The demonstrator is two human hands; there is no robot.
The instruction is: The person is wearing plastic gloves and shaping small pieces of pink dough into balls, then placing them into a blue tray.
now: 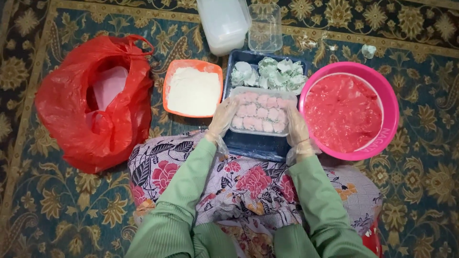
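Note:
A clear plastic box (260,112) filled with several pink round sweets rests on a dark blue tray (253,145) in front of me. My left hand (221,117), in a thin clear glove, grips the box's left end. My right hand (297,128), also gloved, holds its right end. Behind the box, on the same tray, lie several pale green sweets in paper cups (272,74).
An orange square dish of white powder (193,89) sits left of the tray. A pink bowl of red paste (349,110) sits on the right. A red plastic bag (98,100) lies far left. A white container (222,21) and an empty clear box (265,27) stand behind.

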